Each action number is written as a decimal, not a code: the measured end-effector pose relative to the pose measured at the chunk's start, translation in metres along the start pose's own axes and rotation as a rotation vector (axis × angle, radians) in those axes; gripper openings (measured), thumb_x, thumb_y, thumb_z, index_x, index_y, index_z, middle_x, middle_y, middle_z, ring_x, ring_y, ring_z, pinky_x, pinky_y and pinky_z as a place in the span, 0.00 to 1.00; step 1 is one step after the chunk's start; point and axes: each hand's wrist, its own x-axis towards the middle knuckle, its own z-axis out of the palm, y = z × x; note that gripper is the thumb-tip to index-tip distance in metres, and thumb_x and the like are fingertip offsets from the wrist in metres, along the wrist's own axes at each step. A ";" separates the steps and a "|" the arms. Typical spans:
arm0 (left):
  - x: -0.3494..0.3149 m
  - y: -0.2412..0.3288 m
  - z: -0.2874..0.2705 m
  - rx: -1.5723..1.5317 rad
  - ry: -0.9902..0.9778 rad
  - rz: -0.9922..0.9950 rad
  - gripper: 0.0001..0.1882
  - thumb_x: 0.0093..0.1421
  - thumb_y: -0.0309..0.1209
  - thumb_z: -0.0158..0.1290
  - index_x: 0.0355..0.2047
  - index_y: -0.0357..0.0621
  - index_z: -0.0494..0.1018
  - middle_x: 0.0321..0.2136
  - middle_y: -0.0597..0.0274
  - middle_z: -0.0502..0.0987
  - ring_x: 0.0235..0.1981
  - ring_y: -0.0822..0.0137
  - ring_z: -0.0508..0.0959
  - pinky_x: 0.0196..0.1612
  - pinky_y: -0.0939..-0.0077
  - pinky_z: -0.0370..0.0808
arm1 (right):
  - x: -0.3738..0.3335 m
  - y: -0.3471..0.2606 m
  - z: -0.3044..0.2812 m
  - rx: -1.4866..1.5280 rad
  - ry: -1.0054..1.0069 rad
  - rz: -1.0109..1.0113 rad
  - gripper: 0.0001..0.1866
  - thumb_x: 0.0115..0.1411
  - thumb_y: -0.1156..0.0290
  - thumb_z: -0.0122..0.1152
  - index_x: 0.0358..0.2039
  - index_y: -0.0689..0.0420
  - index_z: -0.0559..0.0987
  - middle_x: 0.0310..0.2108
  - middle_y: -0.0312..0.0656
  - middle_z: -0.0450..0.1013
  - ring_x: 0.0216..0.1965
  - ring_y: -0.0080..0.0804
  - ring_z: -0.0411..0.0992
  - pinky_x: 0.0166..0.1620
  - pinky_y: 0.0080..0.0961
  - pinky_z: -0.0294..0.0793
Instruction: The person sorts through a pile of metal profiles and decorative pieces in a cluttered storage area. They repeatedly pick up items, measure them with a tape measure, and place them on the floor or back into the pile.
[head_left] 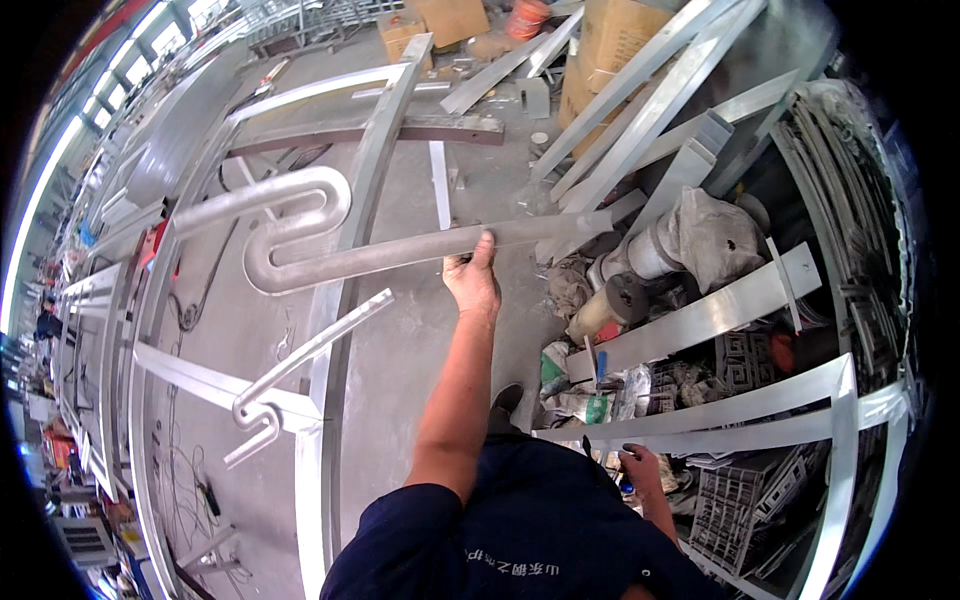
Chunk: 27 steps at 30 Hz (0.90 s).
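A thick grey metal tube (380, 257) with an S-shaped bend at its left end is held up in front of me. My left hand (473, 283) is closed round its straight part, the thumb lying over the top. Beneath it, a thinner bent tube (318, 343) with a similar S-bend lies across the metal frame (330, 375). My right hand (642, 468) hangs low at my right side, close to a pale metal bar (720, 400). Its fingers look curled and dark at the tips; whatever is in them cannot be made out.
A cluttered rack on the right holds long metal profiles (650, 110), a plastic-wrapped roll (710, 240), a cylinder (610, 305) and dark patterned metal panels (735, 505). Cardboard boxes (450, 20) and an orange bucket (527, 18) stand at the back. Cables (185, 470) trail on the left floor.
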 end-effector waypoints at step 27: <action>0.015 0.162 -0.382 -0.060 0.628 0.059 0.19 0.56 0.22 0.61 0.45 0.52 0.68 0.37 0.66 0.78 0.38 0.67 0.80 0.39 0.67 0.79 | 0.054 -0.097 0.023 -0.251 -0.248 -0.086 0.21 0.58 0.67 0.61 0.49 0.67 0.76 0.30 0.39 0.74 0.27 0.25 0.71 0.33 0.24 0.73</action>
